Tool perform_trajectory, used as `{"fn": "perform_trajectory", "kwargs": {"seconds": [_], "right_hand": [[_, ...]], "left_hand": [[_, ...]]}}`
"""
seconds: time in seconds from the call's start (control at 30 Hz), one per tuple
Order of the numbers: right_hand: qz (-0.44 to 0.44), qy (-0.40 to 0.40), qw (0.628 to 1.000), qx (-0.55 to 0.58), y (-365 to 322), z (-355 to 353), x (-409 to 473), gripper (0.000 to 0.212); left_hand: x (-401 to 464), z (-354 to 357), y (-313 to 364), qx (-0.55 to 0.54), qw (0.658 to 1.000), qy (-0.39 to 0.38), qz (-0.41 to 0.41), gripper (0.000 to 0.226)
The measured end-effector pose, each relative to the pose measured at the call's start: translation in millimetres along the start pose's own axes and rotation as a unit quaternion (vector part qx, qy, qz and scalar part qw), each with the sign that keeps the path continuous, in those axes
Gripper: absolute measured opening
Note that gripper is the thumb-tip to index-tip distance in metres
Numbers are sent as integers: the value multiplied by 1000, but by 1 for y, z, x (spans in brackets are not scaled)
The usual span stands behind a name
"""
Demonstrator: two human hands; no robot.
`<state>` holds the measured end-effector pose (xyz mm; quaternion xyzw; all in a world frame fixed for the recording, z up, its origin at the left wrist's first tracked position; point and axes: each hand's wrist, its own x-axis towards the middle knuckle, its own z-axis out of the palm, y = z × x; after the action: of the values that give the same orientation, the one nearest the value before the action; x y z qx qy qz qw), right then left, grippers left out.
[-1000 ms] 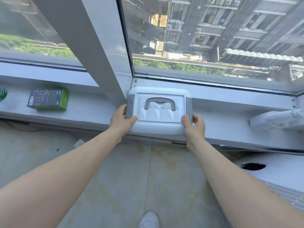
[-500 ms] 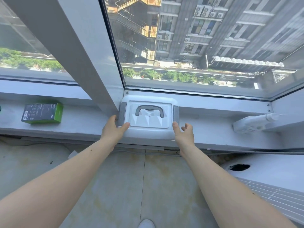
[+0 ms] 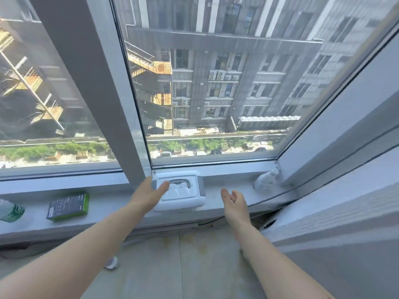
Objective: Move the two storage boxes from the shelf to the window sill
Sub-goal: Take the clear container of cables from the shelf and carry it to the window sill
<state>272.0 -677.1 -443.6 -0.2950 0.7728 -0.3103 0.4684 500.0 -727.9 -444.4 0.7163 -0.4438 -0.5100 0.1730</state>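
Note:
A white storage box (image 3: 185, 196) with a grey handle and grey side clips rests on the window sill (image 3: 228, 190), pushed up against the window frame beside the grey mullion. My left hand (image 3: 149, 194) hovers open over the box's left edge, fingers spread, not gripping it. My right hand (image 3: 234, 202) is open in the air to the right of the box, clear of it. Only one storage box is in view.
A green and black carton (image 3: 68, 206) lies on the sill to the left, and a green-labelled bottle (image 3: 9, 210) lies at the far left edge. A white spray bottle (image 3: 266, 180) lies in the sill's right corner. A slatted unit (image 3: 336, 225) stands at right. Below is tiled floor.
Both hands have let go of the box's sides and pulled back from it, the right one off to the right. The box stays on the sill. The view has tilted upward.

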Motion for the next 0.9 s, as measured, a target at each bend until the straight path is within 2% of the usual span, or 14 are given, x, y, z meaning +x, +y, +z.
{"fn": "perform_trajectory", "kwargs": {"seconds": [0.27, 0.43, 0.73, 0.83, 0.9], "right_hand": [[-66, 75, 994, 42, -42, -80, -164, 67], [-94, 150, 982, 71, -37, -150, -271, 49], [-58, 318, 940, 110, 46, -285, -442, 53], [-44, 356, 923, 139, 80, -329, -503, 45], [-47, 391, 907, 150, 106, -358, -538, 56]], "left_hand": [[-160, -10, 73, 32, 990, -85, 105, 82], [-268, 7, 111, 50, 972, -135, 184, 80], [-466, 101, 140, 69, 921, -292, 249, 66], [-530, 142, 138, 90, 891, -348, 278, 69], [-572, 170, 136, 100, 871, -383, 292, 71]]}}
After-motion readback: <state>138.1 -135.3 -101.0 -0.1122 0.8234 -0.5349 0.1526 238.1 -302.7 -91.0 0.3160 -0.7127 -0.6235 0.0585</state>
